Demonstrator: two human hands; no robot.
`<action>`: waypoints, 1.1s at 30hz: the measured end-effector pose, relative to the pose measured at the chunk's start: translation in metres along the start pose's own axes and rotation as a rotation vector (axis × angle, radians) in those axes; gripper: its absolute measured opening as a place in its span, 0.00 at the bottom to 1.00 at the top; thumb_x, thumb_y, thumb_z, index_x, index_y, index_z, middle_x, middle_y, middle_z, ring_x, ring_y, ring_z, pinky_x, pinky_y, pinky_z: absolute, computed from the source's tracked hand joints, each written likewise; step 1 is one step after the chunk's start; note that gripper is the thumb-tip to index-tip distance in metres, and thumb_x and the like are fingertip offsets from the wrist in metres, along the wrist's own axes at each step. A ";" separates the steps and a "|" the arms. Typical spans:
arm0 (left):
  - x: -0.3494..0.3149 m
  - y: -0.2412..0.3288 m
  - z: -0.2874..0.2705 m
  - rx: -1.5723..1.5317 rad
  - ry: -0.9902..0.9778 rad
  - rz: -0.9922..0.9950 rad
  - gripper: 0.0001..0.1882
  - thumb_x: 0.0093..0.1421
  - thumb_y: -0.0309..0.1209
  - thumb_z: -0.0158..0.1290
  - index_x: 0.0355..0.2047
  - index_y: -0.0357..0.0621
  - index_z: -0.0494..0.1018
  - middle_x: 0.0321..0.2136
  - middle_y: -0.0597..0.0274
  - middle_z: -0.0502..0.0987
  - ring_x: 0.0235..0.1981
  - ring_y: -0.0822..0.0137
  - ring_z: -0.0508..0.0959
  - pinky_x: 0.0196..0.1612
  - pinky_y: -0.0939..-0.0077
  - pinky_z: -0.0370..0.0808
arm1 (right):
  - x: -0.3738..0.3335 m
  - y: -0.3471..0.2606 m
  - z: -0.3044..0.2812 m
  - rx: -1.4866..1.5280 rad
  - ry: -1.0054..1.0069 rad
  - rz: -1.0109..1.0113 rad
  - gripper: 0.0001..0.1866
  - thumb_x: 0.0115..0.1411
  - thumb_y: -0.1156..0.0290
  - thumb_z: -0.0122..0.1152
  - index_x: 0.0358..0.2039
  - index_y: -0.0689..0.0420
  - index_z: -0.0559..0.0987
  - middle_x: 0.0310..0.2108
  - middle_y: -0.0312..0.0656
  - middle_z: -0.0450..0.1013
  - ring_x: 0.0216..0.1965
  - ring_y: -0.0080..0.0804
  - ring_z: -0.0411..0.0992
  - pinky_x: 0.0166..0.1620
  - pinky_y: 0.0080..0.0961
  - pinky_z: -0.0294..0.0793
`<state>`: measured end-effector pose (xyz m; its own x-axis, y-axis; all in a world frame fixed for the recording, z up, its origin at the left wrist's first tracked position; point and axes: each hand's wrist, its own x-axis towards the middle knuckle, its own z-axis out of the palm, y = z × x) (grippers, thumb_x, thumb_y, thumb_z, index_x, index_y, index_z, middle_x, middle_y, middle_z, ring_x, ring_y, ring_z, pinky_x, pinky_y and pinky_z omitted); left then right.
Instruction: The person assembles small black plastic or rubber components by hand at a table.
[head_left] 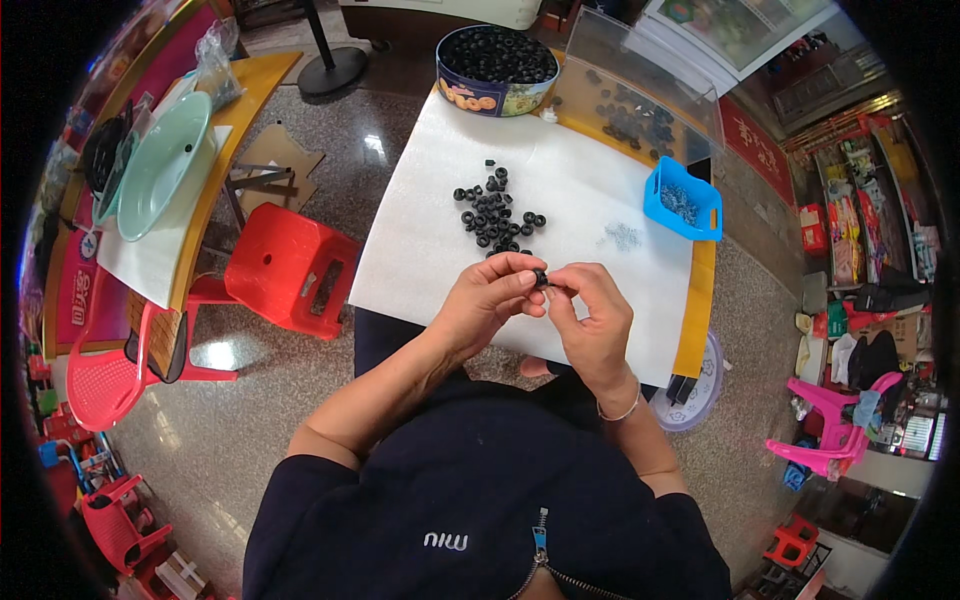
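Over the near edge of the white-covered table (420,230) my two hands meet. My left hand (487,300) pinches a small black ring-shaped part (540,278) between thumb and fingers. Right beside it, my right hand (592,318) has thumb and forefinger pressed together at the part; whatever lies between them is too small to make out. Just beyond my hands lies a loose pile of similar black parts (490,217). To the right of the pile, tiny silvery pieces (622,236) are scattered on the white sheet.
A round tin (450,88) full of black parts stands at the far edge, beside a clear tray (600,60) with more. A blue plastic basket (664,208) of small metal pieces sits at the right. Red stool (285,262) and side table with green basin (165,170) are left.
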<state>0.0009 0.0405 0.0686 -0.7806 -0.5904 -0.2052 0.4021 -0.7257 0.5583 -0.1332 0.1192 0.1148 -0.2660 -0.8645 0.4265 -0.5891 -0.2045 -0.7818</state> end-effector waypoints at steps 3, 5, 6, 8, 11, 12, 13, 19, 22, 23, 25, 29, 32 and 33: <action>0.000 0.000 0.000 0.031 0.039 0.009 0.11 0.61 0.27 0.51 0.43 0.36 0.71 0.30 0.59 0.76 0.30 0.70 0.77 0.37 0.76 0.77 | 0.001 0.001 0.000 -0.082 -0.018 -0.054 0.07 0.51 0.85 0.58 0.32 0.63 0.76 0.31 0.41 0.72 0.28 0.27 0.72 0.32 0.21 0.72; 0.000 -0.001 -0.001 0.077 0.042 0.037 0.10 0.61 0.27 0.51 0.42 0.36 0.72 0.29 0.59 0.76 0.29 0.70 0.77 0.36 0.77 0.76 | 0.001 0.001 0.000 -0.113 -0.024 -0.077 0.07 0.51 0.85 0.58 0.32 0.63 0.76 0.31 0.42 0.72 0.27 0.27 0.72 0.31 0.21 0.73; 0.000 -0.001 -0.002 0.078 0.042 0.037 0.10 0.61 0.27 0.51 0.42 0.36 0.72 0.29 0.59 0.76 0.29 0.70 0.77 0.36 0.77 0.76 | 0.001 0.002 0.000 -0.128 -0.031 -0.095 0.07 0.51 0.85 0.59 0.32 0.63 0.76 0.31 0.42 0.72 0.28 0.28 0.72 0.31 0.22 0.73; 0.000 -0.002 -0.002 0.127 0.057 0.080 0.09 0.61 0.26 0.52 0.41 0.35 0.72 0.28 0.59 0.76 0.29 0.70 0.77 0.35 0.78 0.76 | 0.002 0.002 0.000 -0.144 -0.036 -0.113 0.07 0.50 0.85 0.59 0.31 0.62 0.76 0.31 0.42 0.72 0.28 0.29 0.72 0.30 0.22 0.72; -0.001 -0.003 -0.003 0.274 0.075 0.140 0.09 0.60 0.26 0.52 0.40 0.35 0.73 0.28 0.60 0.76 0.28 0.71 0.77 0.35 0.78 0.76 | 0.002 0.001 0.001 -0.199 -0.033 -0.178 0.08 0.48 0.85 0.59 0.31 0.63 0.76 0.30 0.43 0.71 0.28 0.33 0.72 0.29 0.25 0.72; -0.001 -0.003 -0.002 0.276 0.074 0.140 0.09 0.60 0.26 0.52 0.40 0.35 0.73 0.28 0.60 0.76 0.28 0.71 0.77 0.35 0.78 0.76 | 0.001 0.002 0.002 -0.238 -0.036 -0.226 0.09 0.47 0.84 0.59 0.31 0.62 0.75 0.30 0.43 0.70 0.29 0.37 0.71 0.30 0.28 0.71; -0.001 -0.004 -0.002 0.316 0.072 0.159 0.09 0.60 0.26 0.53 0.40 0.34 0.73 0.28 0.60 0.76 0.28 0.72 0.77 0.35 0.79 0.76 | 0.001 0.003 0.002 -0.276 -0.039 -0.275 0.09 0.46 0.83 0.59 0.31 0.62 0.75 0.30 0.44 0.69 0.30 0.40 0.69 0.31 0.32 0.71; -0.001 -0.007 -0.007 0.491 0.062 0.176 0.11 0.61 0.26 0.52 0.42 0.35 0.73 0.31 0.60 0.77 0.30 0.72 0.77 0.36 0.77 0.77 | -0.008 0.009 0.005 -0.357 -0.055 -0.304 0.09 0.47 0.83 0.59 0.31 0.62 0.75 0.30 0.44 0.69 0.29 0.41 0.69 0.31 0.32 0.71; 0.000 -0.009 -0.010 0.448 0.046 0.134 0.11 0.61 0.26 0.52 0.42 0.34 0.73 0.30 0.60 0.77 0.31 0.72 0.77 0.36 0.77 0.77 | -0.014 0.015 0.007 -0.127 -0.024 -0.128 0.08 0.49 0.83 0.59 0.32 0.62 0.75 0.29 0.45 0.71 0.29 0.39 0.71 0.32 0.29 0.72; 0.000 -0.010 -0.012 0.402 0.037 0.108 0.11 0.61 0.27 0.52 0.42 0.34 0.73 0.30 0.59 0.77 0.31 0.72 0.77 0.36 0.77 0.77 | -0.016 0.016 0.007 -0.126 -0.021 -0.127 0.08 0.49 0.83 0.59 0.32 0.62 0.75 0.29 0.45 0.71 0.29 0.39 0.71 0.32 0.29 0.72; 0.000 -0.011 -0.014 0.408 0.031 0.086 0.11 0.61 0.27 0.52 0.42 0.34 0.73 0.30 0.59 0.77 0.30 0.71 0.77 0.36 0.77 0.77 | -0.020 0.017 0.007 -0.022 -0.044 0.024 0.06 0.51 0.82 0.60 0.32 0.62 0.76 0.30 0.44 0.73 0.30 0.33 0.72 0.33 0.25 0.73; 0.003 -0.005 -0.009 0.275 0.058 -0.037 0.11 0.61 0.27 0.51 0.43 0.34 0.72 0.30 0.57 0.77 0.28 0.70 0.77 0.34 0.78 0.76 | -0.019 0.021 0.004 0.163 -0.009 0.127 0.05 0.53 0.81 0.60 0.33 0.62 0.77 0.31 0.41 0.73 0.31 0.27 0.72 0.34 0.22 0.72; 0.004 -0.002 -0.007 0.140 0.050 -0.078 0.11 0.62 0.28 0.51 0.43 0.35 0.71 0.32 0.57 0.77 0.29 0.68 0.78 0.36 0.77 0.77 | -0.016 0.019 -0.001 0.308 -0.024 0.184 0.06 0.55 0.84 0.58 0.35 0.65 0.75 0.35 0.39 0.71 0.36 0.23 0.69 0.40 0.18 0.69; 0.005 -0.002 -0.007 0.058 0.040 -0.089 0.11 0.62 0.28 0.51 0.43 0.35 0.71 0.33 0.57 0.76 0.30 0.68 0.78 0.37 0.77 0.77 | -0.015 0.018 -0.001 0.307 -0.022 0.184 0.06 0.55 0.84 0.58 0.35 0.65 0.75 0.35 0.39 0.71 0.36 0.23 0.69 0.40 0.18 0.69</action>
<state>-0.0001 0.0366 0.0605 -0.7918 -0.5389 -0.2874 0.3029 -0.7551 0.5814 -0.1412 0.1289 0.0947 -0.3278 -0.9088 0.2582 -0.2755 -0.1695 -0.9462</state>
